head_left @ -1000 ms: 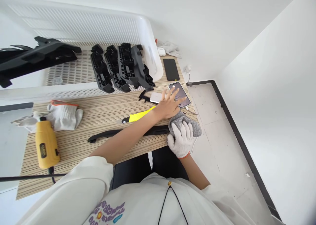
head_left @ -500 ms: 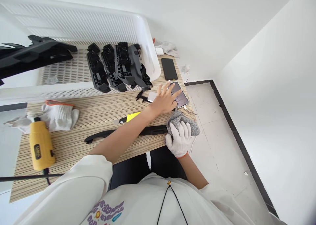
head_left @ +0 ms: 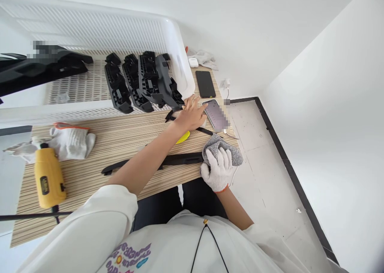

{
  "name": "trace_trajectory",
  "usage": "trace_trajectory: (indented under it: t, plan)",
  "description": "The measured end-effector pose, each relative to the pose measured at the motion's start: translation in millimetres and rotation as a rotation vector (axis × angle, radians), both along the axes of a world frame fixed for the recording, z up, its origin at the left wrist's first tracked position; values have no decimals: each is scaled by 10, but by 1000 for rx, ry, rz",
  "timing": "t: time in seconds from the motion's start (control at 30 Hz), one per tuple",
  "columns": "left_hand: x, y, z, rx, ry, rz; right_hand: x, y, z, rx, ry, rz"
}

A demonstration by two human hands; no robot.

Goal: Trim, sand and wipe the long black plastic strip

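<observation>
My bare left hand reaches across the striped table and lies palm down beside a lit phone, covering a small white object; whether it grips that object is hidden. My right hand, in a white glove, clutches a grey cloth pressed on the right end of a long black plastic strip. A yellow utility knife peeks out from under my left forearm.
A white slotted basket at the back holds several black plastic parts. A dark phone and an earbud case lie behind the lit phone. A yellow power tool and white gloves sit at the left.
My left hand drew back from over the lit phone's screen, leftward onto the white object beside it. The gloved right hand stayed on the cloth.
</observation>
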State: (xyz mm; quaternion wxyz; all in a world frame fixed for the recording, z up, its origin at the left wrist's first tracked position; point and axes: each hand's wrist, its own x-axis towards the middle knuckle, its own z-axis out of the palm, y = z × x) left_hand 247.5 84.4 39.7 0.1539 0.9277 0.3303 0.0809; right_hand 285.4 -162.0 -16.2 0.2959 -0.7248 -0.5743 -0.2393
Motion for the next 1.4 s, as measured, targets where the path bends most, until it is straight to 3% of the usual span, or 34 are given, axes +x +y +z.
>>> trace_trajectory:
  t: [0.2, 0.47, 1.4]
  plan:
    - [-63, -33, 122, -6, 40, -24, 1, 5, -4, 5, 19, 14]
    - [-67, -30, 71, -39, 66, 8, 6, 7, -17, 2, 13, 11]
    - [-138, -28, 114, -55, 109, -33, 13, 7, 45, -8, -13, 9]
